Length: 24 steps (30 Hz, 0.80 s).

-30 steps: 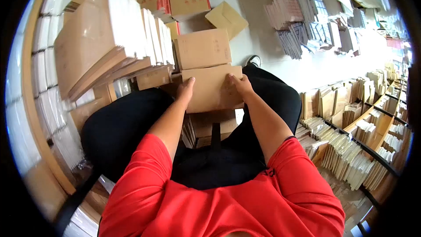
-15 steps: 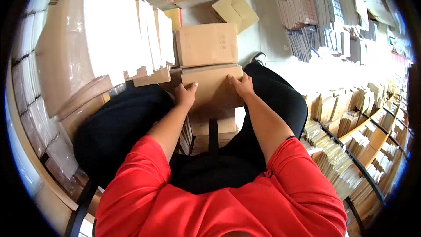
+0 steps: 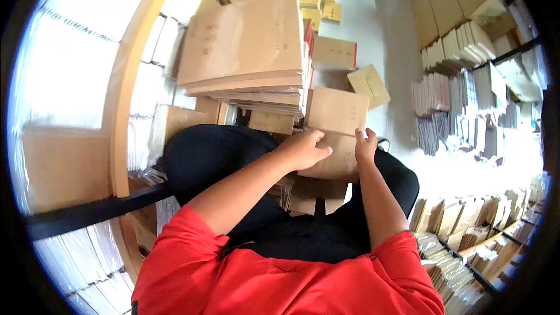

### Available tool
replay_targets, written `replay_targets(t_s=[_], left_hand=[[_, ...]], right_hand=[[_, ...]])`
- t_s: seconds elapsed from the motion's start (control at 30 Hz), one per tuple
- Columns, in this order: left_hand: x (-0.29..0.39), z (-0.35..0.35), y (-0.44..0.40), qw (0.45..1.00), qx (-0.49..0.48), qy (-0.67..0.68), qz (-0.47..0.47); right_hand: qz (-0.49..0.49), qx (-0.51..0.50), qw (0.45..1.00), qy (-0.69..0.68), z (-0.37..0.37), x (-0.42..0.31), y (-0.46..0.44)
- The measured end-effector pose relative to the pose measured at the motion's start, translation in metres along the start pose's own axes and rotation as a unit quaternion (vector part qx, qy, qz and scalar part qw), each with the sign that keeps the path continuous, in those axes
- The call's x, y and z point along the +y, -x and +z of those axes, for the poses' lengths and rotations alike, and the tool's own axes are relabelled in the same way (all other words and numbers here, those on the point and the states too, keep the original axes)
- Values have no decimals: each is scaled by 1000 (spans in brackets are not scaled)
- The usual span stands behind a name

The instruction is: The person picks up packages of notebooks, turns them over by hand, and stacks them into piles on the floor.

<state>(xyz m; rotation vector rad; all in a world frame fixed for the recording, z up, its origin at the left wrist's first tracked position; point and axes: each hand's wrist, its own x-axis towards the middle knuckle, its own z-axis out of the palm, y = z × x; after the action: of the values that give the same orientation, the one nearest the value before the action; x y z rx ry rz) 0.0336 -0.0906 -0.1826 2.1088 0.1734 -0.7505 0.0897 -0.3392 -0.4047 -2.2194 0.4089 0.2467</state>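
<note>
A brown cardboard box stands between my knees with its plain face towards me. My left hand is at its upper left, thumb on the face and fingers bent near the top edge. At the upper right corner, my right hand grips the box, thumb on the near side; the other fingers are partly hidden. Right behind it is a second brown carton with small printed marks. Below, a further carton shows between my legs.
On the left rises a stack of flat cardboard pieces, beside a wooden shelf post. An open yellowish box and a red-marked carton lie on the floor. Racks of packed papers line the right.
My view has swung left and up, so the boxes appear further right. My left hand has slid inward across the box's top left. The right hand stays at the right corner.
</note>
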Motion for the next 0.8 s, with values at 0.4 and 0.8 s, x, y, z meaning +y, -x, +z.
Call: replay_targets(t_s=[0.4, 0.8], left_hand=[[-94, -223, 82, 790, 593, 126, 85], [-104, -216, 65, 787, 576, 206, 86]], right_hand=[[-146, -268, 918, -252, -52, -369, 89], [-175, -255, 895, -321, -34, -366, 107]])
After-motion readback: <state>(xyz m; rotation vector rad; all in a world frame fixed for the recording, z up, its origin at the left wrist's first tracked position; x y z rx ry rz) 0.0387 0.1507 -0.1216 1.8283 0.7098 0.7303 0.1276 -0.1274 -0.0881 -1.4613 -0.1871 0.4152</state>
